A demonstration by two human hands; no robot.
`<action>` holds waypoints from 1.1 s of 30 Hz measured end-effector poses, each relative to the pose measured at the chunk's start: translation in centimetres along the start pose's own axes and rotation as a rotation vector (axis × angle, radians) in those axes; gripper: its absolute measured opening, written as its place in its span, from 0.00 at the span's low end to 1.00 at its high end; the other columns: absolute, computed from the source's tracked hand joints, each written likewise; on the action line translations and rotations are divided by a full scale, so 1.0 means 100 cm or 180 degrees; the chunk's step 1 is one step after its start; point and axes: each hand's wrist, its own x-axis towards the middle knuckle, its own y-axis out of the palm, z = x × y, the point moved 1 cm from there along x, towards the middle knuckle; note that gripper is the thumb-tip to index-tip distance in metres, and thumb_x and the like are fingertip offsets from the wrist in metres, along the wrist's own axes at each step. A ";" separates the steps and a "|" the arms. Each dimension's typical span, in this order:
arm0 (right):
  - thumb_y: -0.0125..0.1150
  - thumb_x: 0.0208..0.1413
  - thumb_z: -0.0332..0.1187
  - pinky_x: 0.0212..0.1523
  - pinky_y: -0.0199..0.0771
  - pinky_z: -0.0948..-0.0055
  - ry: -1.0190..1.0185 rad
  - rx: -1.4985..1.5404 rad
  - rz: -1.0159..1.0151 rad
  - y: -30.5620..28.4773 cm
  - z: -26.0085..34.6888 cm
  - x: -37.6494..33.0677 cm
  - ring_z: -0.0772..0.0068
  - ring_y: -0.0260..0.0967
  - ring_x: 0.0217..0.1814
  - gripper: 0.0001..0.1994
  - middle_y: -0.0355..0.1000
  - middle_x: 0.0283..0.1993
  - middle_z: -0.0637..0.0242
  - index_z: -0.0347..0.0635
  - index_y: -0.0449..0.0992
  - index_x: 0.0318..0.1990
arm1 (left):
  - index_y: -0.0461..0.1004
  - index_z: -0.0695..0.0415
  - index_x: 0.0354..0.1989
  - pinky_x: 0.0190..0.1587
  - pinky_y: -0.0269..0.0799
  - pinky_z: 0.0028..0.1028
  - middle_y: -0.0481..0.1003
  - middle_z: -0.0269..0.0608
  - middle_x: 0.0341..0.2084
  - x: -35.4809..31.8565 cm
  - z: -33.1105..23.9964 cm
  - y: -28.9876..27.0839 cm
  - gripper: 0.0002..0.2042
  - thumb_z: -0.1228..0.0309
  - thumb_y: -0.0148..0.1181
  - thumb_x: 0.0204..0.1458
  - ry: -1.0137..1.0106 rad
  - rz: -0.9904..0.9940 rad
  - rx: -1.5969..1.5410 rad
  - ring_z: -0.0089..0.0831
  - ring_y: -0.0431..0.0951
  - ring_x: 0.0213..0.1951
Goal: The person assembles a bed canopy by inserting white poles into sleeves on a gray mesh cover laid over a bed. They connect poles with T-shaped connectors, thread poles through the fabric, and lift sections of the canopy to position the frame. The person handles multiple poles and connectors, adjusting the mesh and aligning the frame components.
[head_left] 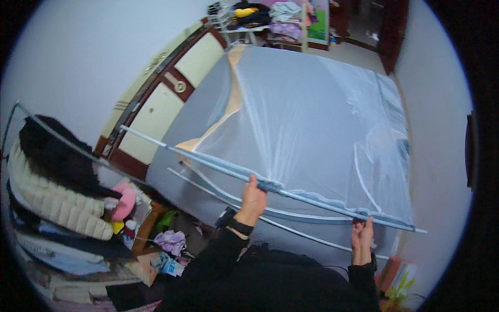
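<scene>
Our left hand (253, 197) is closed around the long pale pole (270, 190) near its middle, and our right hand (362, 239) seems to pinch it near its right end, though fingers blur there. The pole spans the bed's near edge, sleeved in the netting (312, 125). The mesh could snag or tear if we tug unevenly. Piled clothes (57, 192) crowd the left; wooden headboard (166, 93) beyond.

Soft, even indoor light with a cool bluish cast; no hard shadows. The net (312, 119) beyond the left hand (252, 200) shows faint sheen, no harsh glare. Fisheye bends the pole (208, 161) and wall lines, with a black rim around the view. Overall slightly soft; clutter left of the hand is dimmer.
</scene>
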 end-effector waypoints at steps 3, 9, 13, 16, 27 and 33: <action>0.49 0.64 0.44 0.47 0.66 0.71 0.0034 -0.0110 -0.0340 0.018 0.023 -0.006 0.67 0.67 0.46 0.15 0.71 0.45 0.66 0.41 0.69 0.48 | 0.63 0.63 0.50 0.58 0.60 0.43 0.67 0.45 0.45 0.004 -0.017 -0.004 0.16 0.61 0.42 0.65 -0.0065 -0.0014 -0.0015 0.39 0.67 0.49; 0.41 0.66 0.39 0.63 0.60 0.58 -0.1400 0.0537 -0.0541 -0.027 0.174 0.042 0.58 0.61 0.58 0.19 0.64 0.57 0.57 0.37 0.62 0.58 | 0.58 0.63 0.62 0.65 0.53 0.45 0.61 0.50 0.60 0.021 -0.082 -0.021 0.23 0.63 0.43 0.61 -0.0170 0.0177 -0.0078 0.45 0.61 0.60; 0.41 0.67 0.40 0.57 0.64 0.59 -0.1709 0.0573 -0.0739 -0.026 0.230 0.077 0.60 0.62 0.55 0.18 0.63 0.57 0.60 0.38 0.62 0.57 | 0.59 0.62 0.61 0.65 0.53 0.44 0.63 0.49 0.60 0.027 -0.111 -0.029 0.23 0.58 0.42 0.64 0.0148 -0.0640 -0.0489 0.45 0.62 0.59; 0.41 0.67 0.40 0.56 0.66 0.59 -0.1731 0.0737 -0.1067 -0.017 0.265 0.100 0.61 0.64 0.53 0.17 0.66 0.54 0.60 0.38 0.64 0.54 | 0.64 0.62 0.56 0.62 0.59 0.43 0.67 0.49 0.55 0.022 -0.109 -0.032 0.21 0.58 0.46 0.62 0.0307 -0.0804 -0.0309 0.45 0.66 0.56; 0.46 0.65 0.35 0.50 0.73 0.64 -0.0124 -0.0086 0.1109 0.102 0.093 0.069 0.66 0.68 0.46 0.10 0.69 0.44 0.60 0.37 0.67 0.45 | 0.72 0.59 0.46 0.60 0.57 0.48 0.73 0.41 0.47 -0.046 0.009 0.039 0.16 0.59 0.51 0.60 -0.0774 0.0354 0.0193 0.42 0.68 0.53; 0.47 0.65 0.35 0.59 0.68 0.59 0.0729 0.0527 0.1288 0.172 0.003 0.037 0.63 0.67 0.52 0.10 0.67 0.48 0.59 0.38 0.65 0.46 | 0.70 0.54 0.49 0.60 0.56 0.48 0.72 0.40 0.47 -0.064 0.051 0.082 0.17 0.56 0.50 0.60 -0.0822 0.0790 0.0468 0.41 0.66 0.55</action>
